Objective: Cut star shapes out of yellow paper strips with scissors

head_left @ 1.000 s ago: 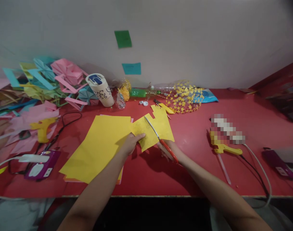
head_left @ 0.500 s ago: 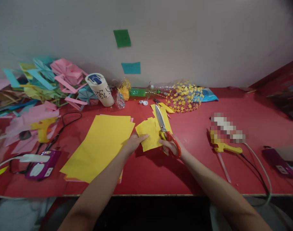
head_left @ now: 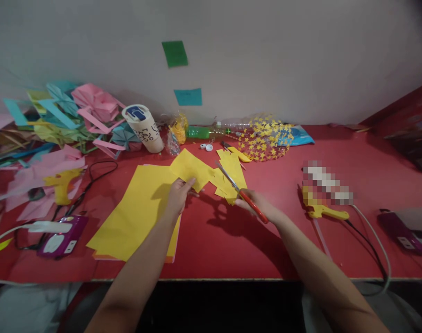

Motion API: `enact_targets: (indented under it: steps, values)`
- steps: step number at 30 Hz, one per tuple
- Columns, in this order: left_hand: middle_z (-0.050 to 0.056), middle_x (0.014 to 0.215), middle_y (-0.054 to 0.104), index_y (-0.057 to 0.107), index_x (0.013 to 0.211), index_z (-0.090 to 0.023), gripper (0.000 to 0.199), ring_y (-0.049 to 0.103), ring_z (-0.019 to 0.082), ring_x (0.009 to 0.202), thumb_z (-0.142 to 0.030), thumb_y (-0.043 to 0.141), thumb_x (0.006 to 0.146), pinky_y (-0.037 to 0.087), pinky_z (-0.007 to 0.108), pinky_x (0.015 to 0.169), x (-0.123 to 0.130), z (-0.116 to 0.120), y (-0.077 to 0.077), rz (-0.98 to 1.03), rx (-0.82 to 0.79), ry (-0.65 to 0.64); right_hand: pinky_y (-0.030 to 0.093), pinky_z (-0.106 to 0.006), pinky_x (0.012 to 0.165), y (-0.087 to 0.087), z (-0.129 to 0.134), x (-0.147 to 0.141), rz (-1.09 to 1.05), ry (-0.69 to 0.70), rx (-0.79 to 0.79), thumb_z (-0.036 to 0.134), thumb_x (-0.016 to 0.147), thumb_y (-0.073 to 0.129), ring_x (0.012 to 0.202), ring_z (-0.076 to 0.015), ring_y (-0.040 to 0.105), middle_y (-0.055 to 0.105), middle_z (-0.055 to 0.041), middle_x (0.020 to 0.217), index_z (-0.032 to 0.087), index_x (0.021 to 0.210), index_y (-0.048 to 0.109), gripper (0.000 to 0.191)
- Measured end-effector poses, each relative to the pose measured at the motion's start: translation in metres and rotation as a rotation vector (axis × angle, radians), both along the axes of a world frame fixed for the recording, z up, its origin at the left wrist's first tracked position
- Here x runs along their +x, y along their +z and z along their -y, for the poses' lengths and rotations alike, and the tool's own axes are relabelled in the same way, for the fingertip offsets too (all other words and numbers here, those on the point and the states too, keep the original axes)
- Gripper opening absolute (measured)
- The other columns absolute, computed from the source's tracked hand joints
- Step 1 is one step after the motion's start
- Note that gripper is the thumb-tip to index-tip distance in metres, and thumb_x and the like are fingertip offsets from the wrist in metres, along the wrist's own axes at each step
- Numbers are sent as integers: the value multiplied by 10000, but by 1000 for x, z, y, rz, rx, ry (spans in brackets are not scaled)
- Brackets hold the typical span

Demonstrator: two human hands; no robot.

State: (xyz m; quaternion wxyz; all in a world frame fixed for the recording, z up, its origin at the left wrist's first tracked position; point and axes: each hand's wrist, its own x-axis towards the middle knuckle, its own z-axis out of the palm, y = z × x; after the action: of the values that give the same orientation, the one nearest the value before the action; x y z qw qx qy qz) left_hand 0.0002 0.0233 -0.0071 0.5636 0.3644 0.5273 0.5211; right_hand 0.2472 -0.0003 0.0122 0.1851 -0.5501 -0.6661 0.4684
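Observation:
A small yellow paper piece (head_left: 191,167) is pinched in my left hand (head_left: 179,195), held above the right edge of a stack of larger yellow sheets (head_left: 134,217). My right hand (head_left: 254,203) grips red-handled scissors (head_left: 240,192), blades pointing up and to the left. The blade tips are near the right corner of the held paper; whether they touch it I cannot tell. Behind the scissors several yellow paper strips and scraps (head_left: 231,169) lie on the red table. Pink and orange edges show under the stack.
Folded paper shapes (head_left: 96,104) and a white cup (head_left: 146,134) stand back left. A starry yellow mesh (head_left: 266,138) and green bottle (head_left: 198,132) lie along the wall. Glue guns rest left (head_left: 61,185) and right (head_left: 327,212), with cords and purple power boxes (head_left: 61,238).
My left hand has moved left and lifted the yellow paper piece, turning it. The scissors have turned and moved slightly right with my right hand. More scraps now show behind the scissors.

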Motion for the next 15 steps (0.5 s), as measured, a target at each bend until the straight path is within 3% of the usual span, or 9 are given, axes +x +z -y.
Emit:
enact_targets:
  steps: [3, 6, 11, 15]
  values:
    - [32, 714, 733, 581, 850, -173, 486, 756, 231, 716, -517, 800, 586, 520, 236, 496, -4, -3, 1, 4, 41, 113, 313, -257, 510, 7, 1, 2, 166, 146, 46, 804, 724, 535, 527, -130, 427, 455, 32, 585, 231, 644, 412, 592]
    - [31, 704, 724, 583, 850, -169, 495, 760, 247, 747, -522, 802, 580, 528, 240, 501, -2, -2, 3, 12, 62, 130, 308, -264, 522, 11, 3, -1, 259, 224, 48, 798, 767, 498, 533, -138, 422, 449, 26, 582, 234, 630, 384, 592]
    - [37, 678, 725, 591, 821, -164, 507, 745, 231, 646, -522, 822, 546, 476, 217, 419, 3, 1, 4, 40, 66, 107, 316, -269, 538, 10, 5, -6, 280, 238, 53, 830, 780, 412, 543, -138, 411, 413, 33, 589, 238, 640, 347, 612]
    - [21, 655, 711, 557, 782, -176, 484, 738, 215, 622, -501, 830, 547, 481, 212, 428, 0, 0, 4, 59, 92, 178, 303, -267, 524, 8, 4, -5, 262, 226, 44, 837, 780, 389, 540, -133, 392, 391, 40, 594, 240, 646, 334, 615]
